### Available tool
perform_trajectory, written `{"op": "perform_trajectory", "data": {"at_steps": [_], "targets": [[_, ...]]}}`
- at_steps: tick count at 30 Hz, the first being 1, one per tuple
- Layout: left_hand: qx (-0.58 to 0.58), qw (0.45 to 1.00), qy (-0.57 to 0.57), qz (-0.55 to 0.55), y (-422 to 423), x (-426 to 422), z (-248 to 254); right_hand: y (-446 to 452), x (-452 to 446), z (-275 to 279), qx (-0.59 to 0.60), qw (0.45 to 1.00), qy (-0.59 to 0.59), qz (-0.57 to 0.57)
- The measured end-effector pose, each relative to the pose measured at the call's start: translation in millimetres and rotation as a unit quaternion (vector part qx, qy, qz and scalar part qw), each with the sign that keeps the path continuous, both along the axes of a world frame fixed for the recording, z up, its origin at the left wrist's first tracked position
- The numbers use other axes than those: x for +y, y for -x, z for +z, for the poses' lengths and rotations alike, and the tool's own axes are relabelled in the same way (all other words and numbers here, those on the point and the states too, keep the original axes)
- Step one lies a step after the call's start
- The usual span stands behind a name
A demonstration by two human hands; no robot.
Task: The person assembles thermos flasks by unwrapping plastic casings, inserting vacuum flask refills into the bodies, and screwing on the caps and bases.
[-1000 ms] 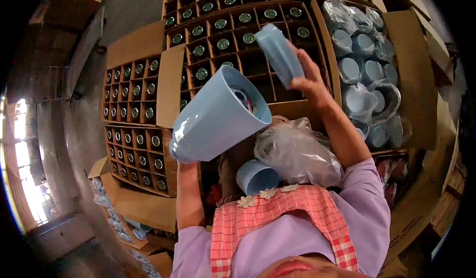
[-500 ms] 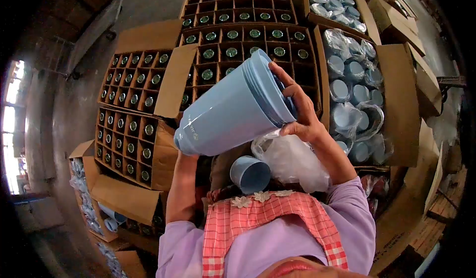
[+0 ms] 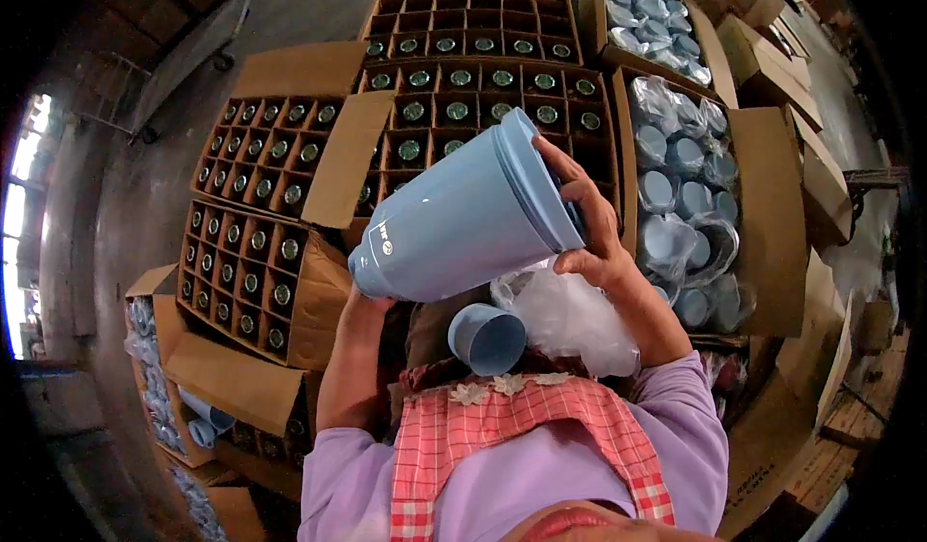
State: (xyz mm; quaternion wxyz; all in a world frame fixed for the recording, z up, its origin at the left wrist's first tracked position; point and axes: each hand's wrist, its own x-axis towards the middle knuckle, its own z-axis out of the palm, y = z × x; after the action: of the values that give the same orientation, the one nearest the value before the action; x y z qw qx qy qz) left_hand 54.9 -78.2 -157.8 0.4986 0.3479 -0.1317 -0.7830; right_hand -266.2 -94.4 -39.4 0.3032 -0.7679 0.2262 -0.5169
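Observation:
A large light-blue tapered container (image 3: pixel 454 223) is held tilted across the middle, its narrow base to the left. My right hand (image 3: pixel 591 218) grips the blue ring-shaped part (image 3: pixel 537 183) at its wide end, which sits against the rim. My left hand (image 3: pixel 379 300) is at the narrow end, mostly hidden beneath the container; its fingers do not show. Below the container, a smaller blue cup (image 3: pixel 487 339) lies with its opening visible, beside a crumpled clear plastic bag (image 3: pixel 575 315).
Divided cartons of glass-topped items stand ahead (image 3: pixel 473 20) and at the left (image 3: pixel 266 156). To the right, an open box (image 3: pixel 772 223) holds bagged blue cups. Another box of wrapped blue pieces (image 3: pixel 198 402) is at the lower left.
My right hand has brought the blue ring-shaped part from apart onto the container's wide end. The container has turned, so its printed logo shows more.

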Motion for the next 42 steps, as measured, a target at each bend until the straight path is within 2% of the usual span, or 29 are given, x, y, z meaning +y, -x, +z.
{"op": "perform_trajectory", "data": {"at_steps": [4,6,8,10,11,12,13,14,15,16,17,18,19,20,22,23,24,25,27,28,29,30,31,33,35,36,38,41,42], "targets": [[0.077,0.997,0.013,-0.024,0,2,7,1,0,11,0.045,0.997,0.067,0.007],[-0.106,0.988,0.108,0.023,5,2,9,-1,1,11,0.003,1.000,0.007,-0.003],[-0.282,0.936,0.200,0.066,14,0,11,-8,5,10,-0.055,0.995,-0.059,-0.052],[-0.373,0.875,0.279,0.133,10,0,18,-7,3,14,-0.096,0.944,-0.297,-0.110],[-0.420,0.836,0.310,0.170,9,0,22,-5,-1,15,-0.116,0.893,-0.412,-0.137],[-0.545,0.703,0.416,0.190,22,7,71,-1,-12,13,-0.128,0.874,-0.451,-0.129],[-0.644,0.539,0.504,0.203,30,11,98,5,-17,16,-0.148,0.854,-0.493,-0.080],[-0.588,0.614,0.493,0.185,26,10,94,12,-20,21,-0.167,0.830,-0.531,-0.031],[-0.412,0.787,0.418,0.192,20,7,89,18,-19,24,-0.185,0.803,-0.566,0.020],[-0.208,0.907,0.315,0.189,12,3,81,22,-20,13,-0.220,0.831,-0.508,0.050],[0.008,0.966,0.193,0.172,2,-5,69,21,-21,4,-0.196,0.880,-0.432,0.036],[-0.226,0.941,0.160,0.194,-16,-15,33,18,-18,-4,-0.172,0.919,-0.354,0.019],[-0.336,0.906,0.195,0.168,-17,-14,32,14,-10,-9,-0.145,0.950,-0.277,0.002],[-0.440,0.857,0.227,0.139,-16,-13,33,2,-3,-8,-0.199,0.937,-0.288,0.010],[-0.407,0.867,0.256,0.132,-14,-8,38,4,-5,-14,-0.127,0.949,-0.274,-0.093],[-0.267,0.918,0.248,0.154,-5,-2,54,6,-8,-16,-0.089,0.949,-0.265,-0.143],[-0.260,0.910,0.270,0.176,2,2,63,2,-9,0,-0.050,0.912,-0.344,-0.215],[-0.253,0.901,0.292,0.197,9,5,71,3,-13,4,-0.051,0.907,-0.358,-0.215],[-0.495,0.740,0.391,0.234,17,8,76,6,-23,9,-0.052,0.897,-0.384,-0.213],[-0.344,0.863,0.316,0.192,8,3,66,7,-21,12,-0.050,0.895,-0.398,-0.195],[-0.181,0.944,0.207,0.181,-2,-1,55,7,-21,9,-0.038,0.940,-0.286,-0.182],[-0.187,0.951,0.175,0.175,-8,-6,42,6,-21,1,-0.025,0.971,-0.170,-0.167],[-0.194,0.956,0.140,0.168,-15,-7,30,4,-17,-6,-0.034,0.974,-0.155,-0.162],[-0.454,0.848,0.250,0.114,-11,-3,35,-3,-10,-15,-0.052,0.979,-0.124,-0.152],[-0.220,0.920,0.277,0.170,-2,5,36,-6,-4,-17,-0.056,0.949,-0.222,-0.219],[-0.367,0.840,0.356,0.183,7,7,52,-6,-10,-19,-0.076,0.936,-0.261,-0.224],[-0.617,0.597,0.476,0.191,27,10,100,-4,-23,-23,-0.113,0.898,-0.358,-0.231],[-0.617,0.497,0.577,0.197,32,9,113,0,-32,-19,-0.130,0.875,-0.416,-0.211],[-0.615,0.552,0.536,0.174,24,10,106,3,-34,-18,-0.114,0.878,-0.418,-0.205]]}}
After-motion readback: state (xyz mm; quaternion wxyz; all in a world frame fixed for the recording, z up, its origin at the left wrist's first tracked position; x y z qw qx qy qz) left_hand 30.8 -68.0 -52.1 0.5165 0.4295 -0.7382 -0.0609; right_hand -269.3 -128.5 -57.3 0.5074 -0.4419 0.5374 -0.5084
